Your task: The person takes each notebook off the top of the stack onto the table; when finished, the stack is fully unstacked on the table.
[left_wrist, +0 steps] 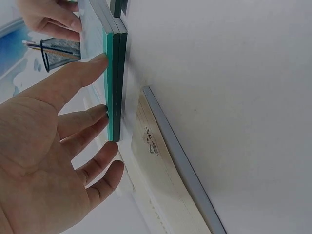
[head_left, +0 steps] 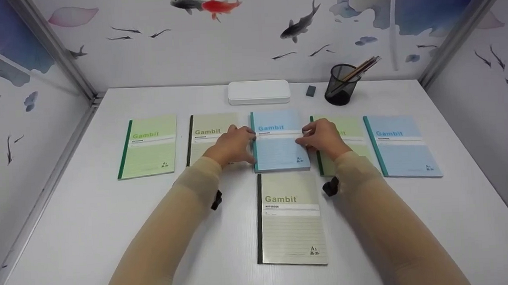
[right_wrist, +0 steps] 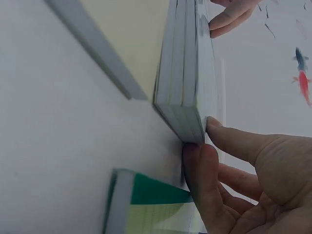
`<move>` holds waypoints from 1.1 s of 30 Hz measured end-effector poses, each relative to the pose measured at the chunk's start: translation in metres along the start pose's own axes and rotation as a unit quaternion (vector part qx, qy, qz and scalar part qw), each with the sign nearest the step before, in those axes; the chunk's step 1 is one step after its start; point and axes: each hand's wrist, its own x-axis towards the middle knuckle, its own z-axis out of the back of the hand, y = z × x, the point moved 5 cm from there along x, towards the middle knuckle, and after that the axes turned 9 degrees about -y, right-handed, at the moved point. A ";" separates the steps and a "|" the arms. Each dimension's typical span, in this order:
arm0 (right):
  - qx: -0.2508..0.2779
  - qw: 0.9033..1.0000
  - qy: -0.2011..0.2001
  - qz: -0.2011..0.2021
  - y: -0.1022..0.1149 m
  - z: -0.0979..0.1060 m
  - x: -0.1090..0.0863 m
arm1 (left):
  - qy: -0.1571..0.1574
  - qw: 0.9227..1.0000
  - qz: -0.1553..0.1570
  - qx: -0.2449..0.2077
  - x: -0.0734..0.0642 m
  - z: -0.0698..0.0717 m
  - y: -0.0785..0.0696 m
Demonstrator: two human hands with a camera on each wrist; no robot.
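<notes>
In the middle of the table a blue notebook [head_left: 281, 147] with a teal spine lies on top of a small stack; two darker spines [left_wrist: 117, 87] show under it. My left hand [head_left: 232, 146] is at the stack's left side, its thumb and fingertips touching the spine and its fingers spread. At the opposite edge my right hand [head_left: 323, 136] pinches the blue notebook's side, thumb on the cover's edge and fingers bent against the pages. Under my left hand lies a grey-beige notebook [head_left: 211, 122], and under my right a green notebook [head_left: 355, 130], each partly hidden.
Another grey-beige notebook [head_left: 291, 231] lies just in front of the stack. A green notebook [head_left: 150, 152] is at far left, a blue notebook [head_left: 404, 150] at far right. Behind stand a white case [head_left: 259, 92], a dark eraser [head_left: 311, 91] and a mesh pen cup [head_left: 340, 90].
</notes>
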 end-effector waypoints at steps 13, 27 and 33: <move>0.029 0.999 0.018 -0.019 0.004 -0.001 0.008 | -0.001 0.999 -0.007 -0.032 0.000 0.007 0.007; 0.097 0.995 0.012 -0.021 -0.003 0.011 0.004 | -0.002 0.999 0.005 -0.053 0.003 -0.002 0.010; 0.165 0.985 0.044 -0.015 -0.018 0.018 -0.003 | -0.003 0.998 0.009 -0.060 0.002 -0.004 0.008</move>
